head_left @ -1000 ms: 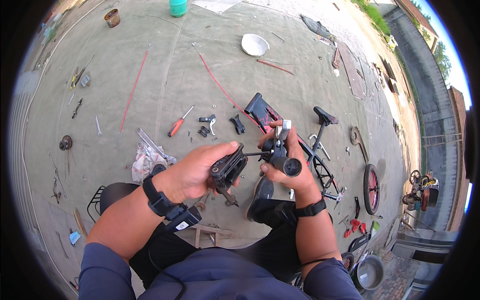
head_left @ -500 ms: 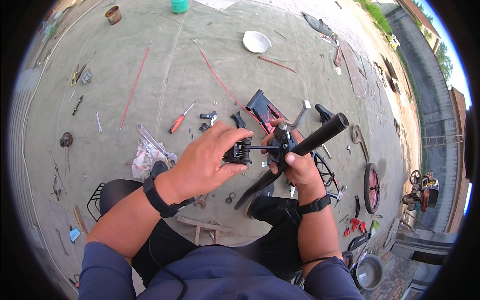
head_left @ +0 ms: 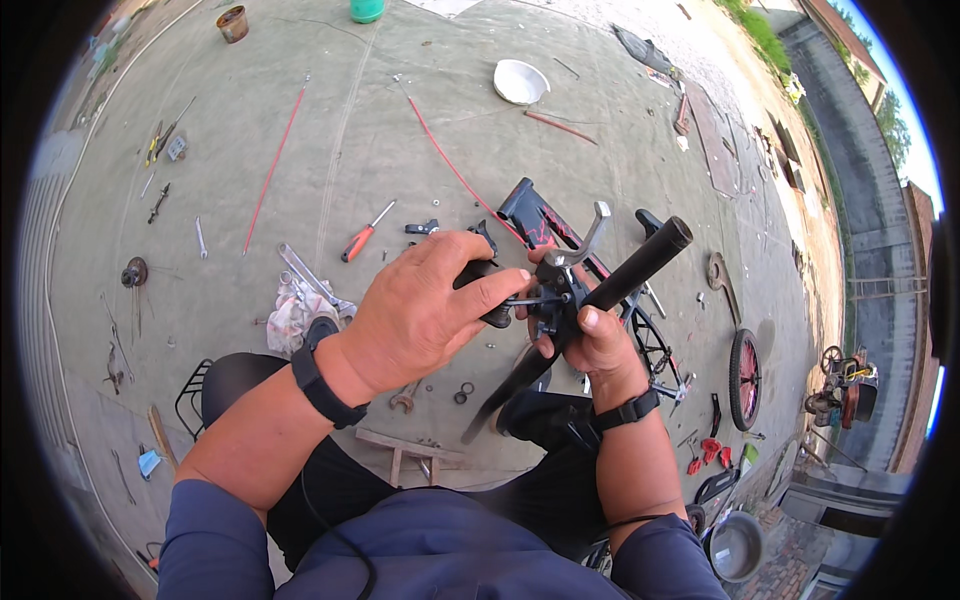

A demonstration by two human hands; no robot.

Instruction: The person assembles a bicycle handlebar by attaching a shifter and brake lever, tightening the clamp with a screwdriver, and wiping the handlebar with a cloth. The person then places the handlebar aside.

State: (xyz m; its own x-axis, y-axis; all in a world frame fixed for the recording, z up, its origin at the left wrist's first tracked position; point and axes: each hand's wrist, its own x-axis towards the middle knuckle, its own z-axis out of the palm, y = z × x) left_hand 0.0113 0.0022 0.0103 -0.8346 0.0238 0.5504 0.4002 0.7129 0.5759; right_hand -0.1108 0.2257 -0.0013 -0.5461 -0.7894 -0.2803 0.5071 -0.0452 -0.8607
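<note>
My left hand is wrapped round a black folding hex key set; the hand's back hides much of it. Its thin metal key reaches to the clamp of a brake lever, though the tip's seating in the bolt cannot be made out. The lever, silver and curved, is mounted on a black handlebar. My right hand grips this bar beside the clamp, thumb across the tube. The bar slants from upper right down to the lower left between my hands. Beyond the hands lies a black and red bicycle frame.
A red-handled screwdriver, an adjustable wrench on a white rag and small bicycle parts lie on the ground. Further out are red cables, a white bowl and a small wheel. A wooden stool stands between my legs.
My left hand has rolled over, its fingers now lying across the hex key set and covering more of it. The handlebar has tilted slightly in my right hand.
</note>
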